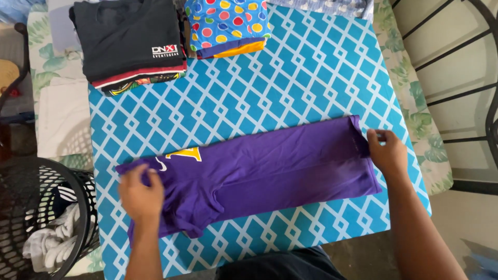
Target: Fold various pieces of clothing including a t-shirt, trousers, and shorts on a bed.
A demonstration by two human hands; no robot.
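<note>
Two hands on one garment, and I'm watching from the head camera. Biggest thing in view is the table cover, blue with a white lattice print, filling the middle of the frame. Across its lower half lies the purple shirt, folded into a long band that runs from lower left to the right of centre, with yellow lettering showing near its left end. Upper left of the frame, I've got a stack of folded dark shirts, black one on top. Just right of it at the top edge sits a folded blue cloth with coloured dots. Lower left corner, a black mesh laundry basket with white cloth inside. Now the hands. My left hand is down on the shirt's left end, fingers curled over a fold of purple fabric, gripping it. My right hand is at the shirt's right end, thumb and fingers pinched narrow on the hem edge. Both forearms come up from the bottom of the frame.
</note>
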